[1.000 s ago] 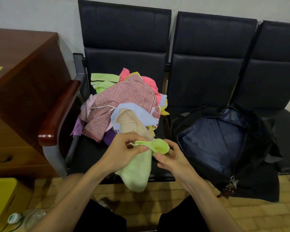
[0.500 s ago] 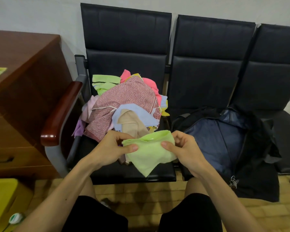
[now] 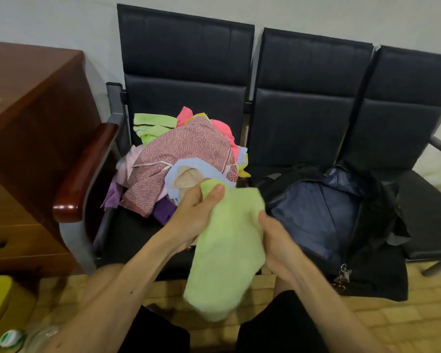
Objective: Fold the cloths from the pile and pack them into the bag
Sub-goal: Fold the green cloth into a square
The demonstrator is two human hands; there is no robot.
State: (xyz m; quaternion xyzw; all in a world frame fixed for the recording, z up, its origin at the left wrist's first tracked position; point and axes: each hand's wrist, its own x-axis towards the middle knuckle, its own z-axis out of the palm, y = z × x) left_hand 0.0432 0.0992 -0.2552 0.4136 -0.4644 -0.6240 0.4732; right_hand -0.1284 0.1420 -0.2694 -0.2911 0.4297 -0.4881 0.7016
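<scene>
The light green cloth (image 3: 229, 248) hangs in front of the black seat (image 3: 138, 235) that carries the pile of cloths (image 3: 183, 159), held between both hands above the person's knees. The left hand (image 3: 192, 217) grips its upper left corner, the thumb lying over the top edge and the other fingers hidden behind the fabric. The right hand (image 3: 275, 238) holds the right edge; its fingers are tucked behind the cloth and blurred, so how tightly they close cannot be told, though the cloth is plainly pinched there. The cloth's lower end is soft with blur and its fold lines cannot be made out. The pile sits toward the back of the seat, a pink patterned cloth (image 3: 186, 154) on top, with green, blue, beige and purple pieces only partly showing beneath it. Right of that seat, on the next one, the black bag (image 3: 372, 271) lies unzipped, its blue lining showing; what is inside is hard to make out. Left of the seat stands a brown wooden desk (image 3: 36, 118), cut off by the frame edge.
</scene>
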